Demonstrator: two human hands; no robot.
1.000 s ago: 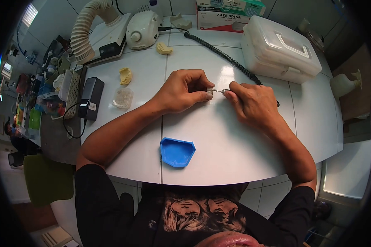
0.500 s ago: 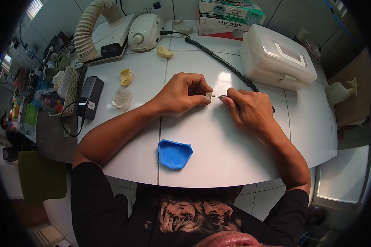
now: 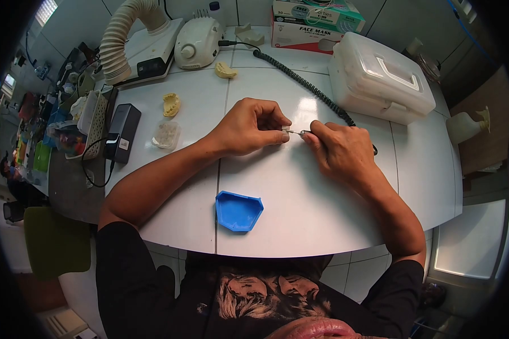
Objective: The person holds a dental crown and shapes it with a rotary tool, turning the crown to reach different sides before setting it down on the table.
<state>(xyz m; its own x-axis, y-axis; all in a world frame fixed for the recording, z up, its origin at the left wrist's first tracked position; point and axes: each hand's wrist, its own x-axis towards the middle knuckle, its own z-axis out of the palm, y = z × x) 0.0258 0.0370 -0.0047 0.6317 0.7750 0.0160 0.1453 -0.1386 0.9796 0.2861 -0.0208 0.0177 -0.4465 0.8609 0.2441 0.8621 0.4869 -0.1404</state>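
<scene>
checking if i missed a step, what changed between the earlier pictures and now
Almost nothing. The left hand and right hand stay pinched on the small metal bit between them, at the handpiece tip; the view shifted slightly a second ago. The blue tray, the coiled cord and the white case stayed where they were.

Black short-sleeved printed T-shirt [image 3: 265, 294]

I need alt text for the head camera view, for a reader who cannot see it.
Over a white table, the left hand and right hand meet on a small metal tool tip, the right gripping a handpiece on a coiled cable. A blue tray lies nearer; a white case stands behind.
</scene>
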